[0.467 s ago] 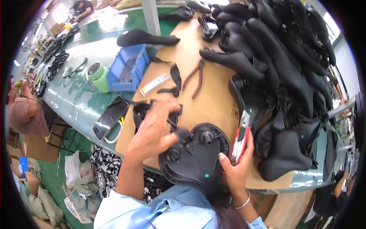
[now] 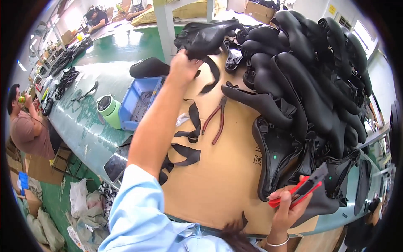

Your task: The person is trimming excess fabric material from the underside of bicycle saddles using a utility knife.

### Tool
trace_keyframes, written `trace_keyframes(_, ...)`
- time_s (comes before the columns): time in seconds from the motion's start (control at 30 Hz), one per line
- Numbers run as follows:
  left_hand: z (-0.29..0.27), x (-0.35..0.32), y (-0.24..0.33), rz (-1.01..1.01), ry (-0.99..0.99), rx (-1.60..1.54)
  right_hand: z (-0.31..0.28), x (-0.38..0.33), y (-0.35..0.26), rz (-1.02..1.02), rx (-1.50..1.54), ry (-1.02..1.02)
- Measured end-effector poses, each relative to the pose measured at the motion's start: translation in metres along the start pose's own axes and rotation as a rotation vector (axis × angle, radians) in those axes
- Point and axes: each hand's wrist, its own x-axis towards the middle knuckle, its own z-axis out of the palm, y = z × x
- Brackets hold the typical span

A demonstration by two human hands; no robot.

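Note:
My left hand reaches to the far side of the table, its fingers closed on the edge of a black bicycle saddle. A black strip hangs or lies just below it. At the near right, my right hand grips a red utility knife, the blade end pointing up and to the right. Close to that hand lies an upturned saddle with a green dot. Red-handled pliers rest on the cardboard, beside black offcuts.
A large heap of black saddles covers the right side. On the left stand a blue bin with small pieces, a green jar and a dark phone. A metal post rises at the back. A person is at the left.
The saddle that lay upturned before me is gone from there. My left hand has swung far forward and holds a saddle. My right hand has moved right with the knife; the view has tilted up.

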Motion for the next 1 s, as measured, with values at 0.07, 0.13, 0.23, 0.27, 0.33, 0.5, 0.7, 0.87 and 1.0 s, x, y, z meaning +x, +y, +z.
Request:
trace_keyframes(0.07, 0.009, 0.017, -0.025, -0.181, -0.195, 0.186, -0.009, -0.004, 0.006, 0.015, -0.097, -0.017)
trace_keyframes(0.13, 0.056, -0.050, -0.015, -0.290, -0.836, 0.912, -0.023, -0.005, 0.017, 0.043, -0.229, 0.017)
trace_keyframes(0.23, 0.061, -0.101, 0.007, -0.035, -1.644, 1.355, -0.038, -0.025, 0.027, 0.334, -0.040, -0.117)
trace_keyframes(0.27, 0.068, -0.095, 0.010, -0.049, -1.622, 1.198, -0.052, -0.044, 0.049, 0.359, -0.006, -0.127)
trace_keyframes(0.33, 0.074, -0.081, 0.011, -0.112, -1.549, 0.916, -0.044, -0.059, 0.054, 0.398, -0.043, -0.288)
trace_keyframes(0.5, 0.060, 0.050, -0.081, 0.243, -0.567, 1.430, -0.026, -0.060, 0.063, 0.524, -0.185, -0.401)
trace_keyframes(0.7, 0.078, 0.092, -0.141, 0.187, -0.326, 1.608, -0.044, -0.089, 0.092, 0.542, -0.322, -0.353)
trace_keyframes(0.87, 0.060, 0.090, -0.070, 0.104, -0.044, 1.494, -0.033, -0.080, 0.071, 0.661, -0.187, -0.327)
trace_keyframes(1.0, 0.047, 0.069, -0.027, 0.100, 0.116, 1.352, -0.032, -0.065, 0.058, 0.630, -0.189, -0.399)
